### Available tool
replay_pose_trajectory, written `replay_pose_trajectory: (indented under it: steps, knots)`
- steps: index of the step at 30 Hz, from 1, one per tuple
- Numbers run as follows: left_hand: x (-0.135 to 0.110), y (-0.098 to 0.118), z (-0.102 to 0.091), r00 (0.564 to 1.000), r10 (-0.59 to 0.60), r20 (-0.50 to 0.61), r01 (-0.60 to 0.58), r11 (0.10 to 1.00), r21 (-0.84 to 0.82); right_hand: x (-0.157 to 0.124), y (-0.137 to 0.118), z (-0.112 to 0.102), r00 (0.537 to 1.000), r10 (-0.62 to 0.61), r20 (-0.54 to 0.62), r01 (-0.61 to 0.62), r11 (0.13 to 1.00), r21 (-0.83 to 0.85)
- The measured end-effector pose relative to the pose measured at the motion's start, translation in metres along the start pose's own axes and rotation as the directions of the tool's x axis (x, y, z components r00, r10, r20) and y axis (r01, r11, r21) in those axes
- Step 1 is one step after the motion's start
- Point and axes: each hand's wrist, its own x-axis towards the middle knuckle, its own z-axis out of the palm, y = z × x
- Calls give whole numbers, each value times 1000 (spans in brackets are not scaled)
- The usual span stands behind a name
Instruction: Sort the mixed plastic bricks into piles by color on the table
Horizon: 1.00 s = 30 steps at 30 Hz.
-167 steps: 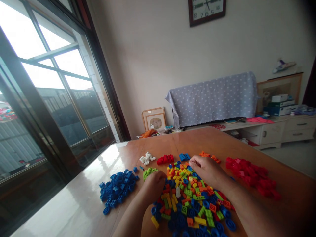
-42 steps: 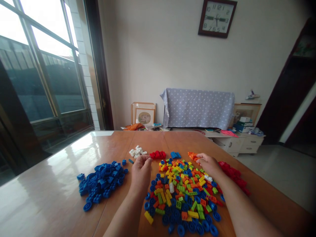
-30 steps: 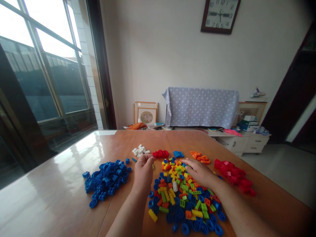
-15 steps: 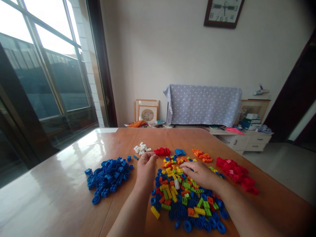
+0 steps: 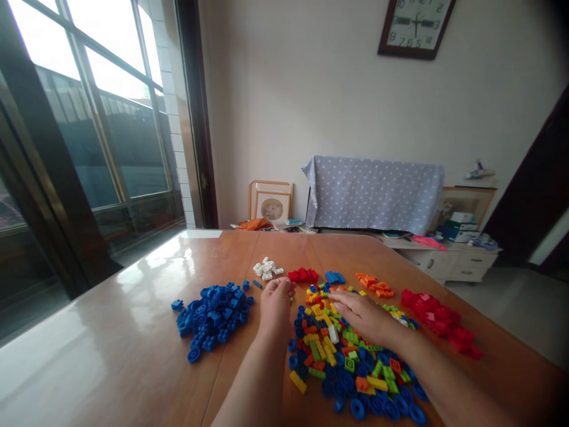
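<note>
My left hand point(image 5: 276, 301) is over the table at the left edge of a mixed pile of toy bricks point(image 5: 320, 350). Its thumb and fingers are pinched together, and whatever is between them is hidden. Stretched across the back of that pile, my right hand point(image 5: 367, 317) has its fingers extended leftward, low over small yellow and orange bricks. Left of my left hand lies a heap of blue bricks point(image 5: 216, 314). Just beyond it are white bricks point(image 5: 267, 268) and a row of red bricks point(image 5: 303, 275).
Farther back sit a small blue group point(image 5: 335, 277) and orange bricks point(image 5: 374, 285). Large red bricks point(image 5: 440, 320) run along the right. Behind the wooden table point(image 5: 146, 350) stands a low cabinet point(image 5: 462, 264) with a cloth-draped object point(image 5: 373, 193). Glass doors point(image 5: 120, 130) are at the left.
The view has turned slightly left, so everything appears farther right. My right hand's fingers lie a little flatter over the pile; my left hand keeps its pinch.
</note>
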Motion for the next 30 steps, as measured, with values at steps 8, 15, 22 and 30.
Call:
replay_pose_trajectory:
  steps: [8, 15, 22, 30]
  knots:
    - [1, -1, 1, 987, -159, 9, 159, 976, -147, 43, -11, 14, 990, 4, 144, 17, 988, -150]
    - [2, 0, 0, 982, -186, 18, 186, 965, -182, 61, -17, 34, 965, 31, 262, 21, 980, -196]
    - [0, 1, 3, 974, -228, -10, 222, 954, -200, 14, -20, 5, 973, 14, 230, 26, 985, -168]
    - [-2, 4, 4, 973, -230, -11, 223, 955, -196, 31, 10, -13, 994, 66, -86, -80, 983, -164]
